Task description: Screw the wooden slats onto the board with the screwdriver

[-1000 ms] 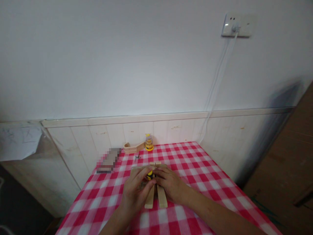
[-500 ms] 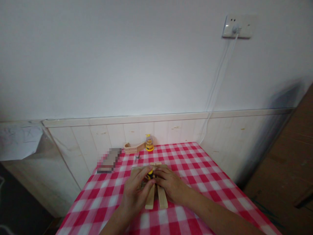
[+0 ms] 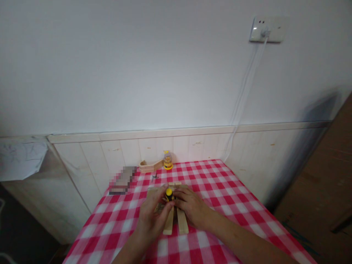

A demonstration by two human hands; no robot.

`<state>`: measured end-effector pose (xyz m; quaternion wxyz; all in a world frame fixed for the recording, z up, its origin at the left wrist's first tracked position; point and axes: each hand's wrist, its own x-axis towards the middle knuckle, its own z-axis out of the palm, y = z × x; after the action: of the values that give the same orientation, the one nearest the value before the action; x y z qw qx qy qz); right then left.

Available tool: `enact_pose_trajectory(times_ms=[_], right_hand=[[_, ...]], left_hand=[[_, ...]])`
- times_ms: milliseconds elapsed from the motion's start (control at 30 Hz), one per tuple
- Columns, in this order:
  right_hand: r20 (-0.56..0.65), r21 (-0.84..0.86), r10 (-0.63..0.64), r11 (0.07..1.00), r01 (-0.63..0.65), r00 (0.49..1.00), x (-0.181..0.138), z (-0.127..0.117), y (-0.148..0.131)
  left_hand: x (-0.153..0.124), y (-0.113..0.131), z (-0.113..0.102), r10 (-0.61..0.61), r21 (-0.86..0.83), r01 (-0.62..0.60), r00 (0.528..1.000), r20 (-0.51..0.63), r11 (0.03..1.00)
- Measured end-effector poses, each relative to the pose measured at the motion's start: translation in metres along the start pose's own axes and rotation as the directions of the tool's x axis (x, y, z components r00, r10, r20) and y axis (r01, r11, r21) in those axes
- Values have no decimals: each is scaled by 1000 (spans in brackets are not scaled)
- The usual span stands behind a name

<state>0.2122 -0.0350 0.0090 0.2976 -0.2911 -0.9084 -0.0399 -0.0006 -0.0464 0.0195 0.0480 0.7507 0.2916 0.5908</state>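
My left hand (image 3: 154, 208) has its thumb and fingers closed around a small screwdriver (image 3: 169, 195) with a yellow-and-black handle. The tool stands upright over a piece made of light wooden slats (image 3: 183, 222), and its tip is hidden. From the right, my right hand (image 3: 194, 205) grips the wooden piece, its fingertips close to the screwdriver. Two slats stick out toward me between my hands. Under my left fingers, part of the wood carries dark markings.
A clear jar with a yellow base (image 3: 168, 161) stands at the back beside a curved wooden part (image 3: 150, 167). Small dark metal bits (image 3: 154, 177) lie in front of them. A blurred-out flat object (image 3: 123, 180) is at the left edge of the checked tablecloth (image 3: 220, 205).
My left fingers have shifted slightly on the screwdriver, and its yellow end shows more fully. My right hand and the wooden piece have stayed in place.
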Motion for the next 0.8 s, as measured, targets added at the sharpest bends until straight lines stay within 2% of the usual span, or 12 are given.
enact_pose_trajectory(times_ms=[200, 800], right_hand=[[-3, -15, -17, 1000, 17, 1000, -1, 4, 4], [47, -30, 0, 1000, 1, 999, 0, -1, 1]], left_hand=[[7, 3, -3, 72, -20, -71, 996, 51, 997], [5, 1, -1, 66, -31, -65, 997, 50, 997]])
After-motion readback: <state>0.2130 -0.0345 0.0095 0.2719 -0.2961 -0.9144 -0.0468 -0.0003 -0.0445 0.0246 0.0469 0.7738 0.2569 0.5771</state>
